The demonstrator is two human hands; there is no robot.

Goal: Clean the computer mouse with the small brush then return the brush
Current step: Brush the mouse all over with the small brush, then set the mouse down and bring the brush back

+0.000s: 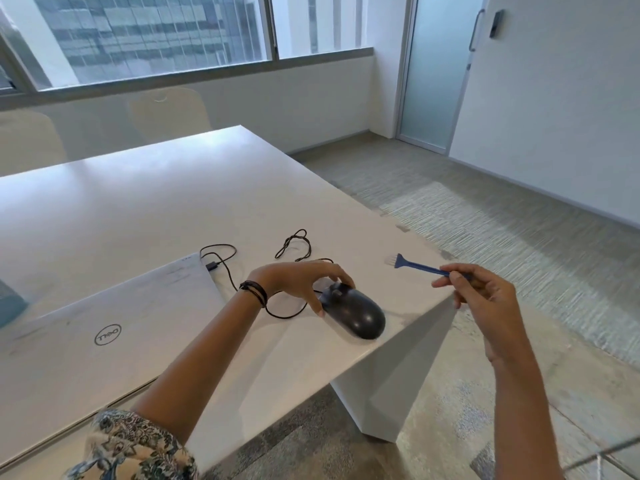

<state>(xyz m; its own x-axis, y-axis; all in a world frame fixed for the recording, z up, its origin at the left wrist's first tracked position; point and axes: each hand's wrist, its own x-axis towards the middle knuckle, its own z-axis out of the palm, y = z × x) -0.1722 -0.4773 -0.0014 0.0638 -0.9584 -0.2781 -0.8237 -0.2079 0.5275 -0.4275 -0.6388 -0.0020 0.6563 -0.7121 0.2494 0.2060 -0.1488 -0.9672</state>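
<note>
Office meeting room: white table [145,209], laptop [104,327], frosted-glass door [433,71].

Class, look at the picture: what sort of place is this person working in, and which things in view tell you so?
Probably an office meeting room: a long white table with a closed laptop on it, a frosted glass door, and wide windows facing another office building.

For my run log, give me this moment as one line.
left hand: steadying mouse on table | right hand: grip on brush, bristles clear of mouse | laptop: closed
</note>
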